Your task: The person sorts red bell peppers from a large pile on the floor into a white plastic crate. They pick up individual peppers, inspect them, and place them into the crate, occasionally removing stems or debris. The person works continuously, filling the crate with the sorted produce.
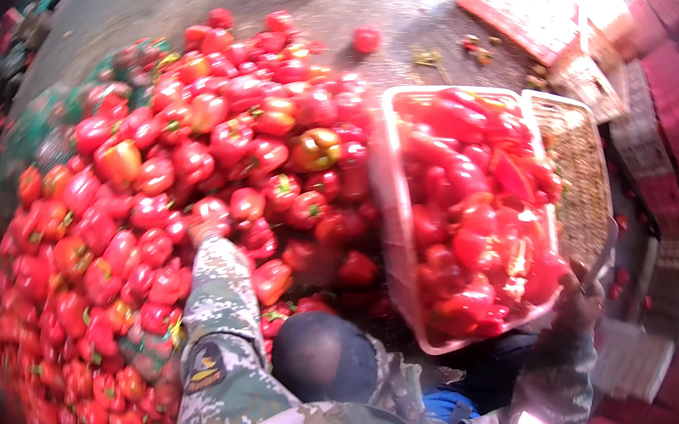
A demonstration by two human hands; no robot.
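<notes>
A large heap of red bell peppers (145,174) spreads over the floor before me and to my left. My left hand (205,227) reaches into the heap and touches a red bell pepper (212,211); its fingers are too blurred to show a grip. On the right, my right hand (579,295) is closed around the handle of a knife (605,249) with a curved-looking blade. Beside that hand stands a plastic crate (404,216) filled with red peppers, some of them cut open. My camouflage sleeves cover both arms.
A second crate (576,179) stands against the full one's right side. Stacked crates (678,119) line the far right, and a pale box (519,11) lies at the upper right. A lone pepper (366,40) and pepper scraps (479,49) lie on the floor. Green netting (49,116) borders the heap.
</notes>
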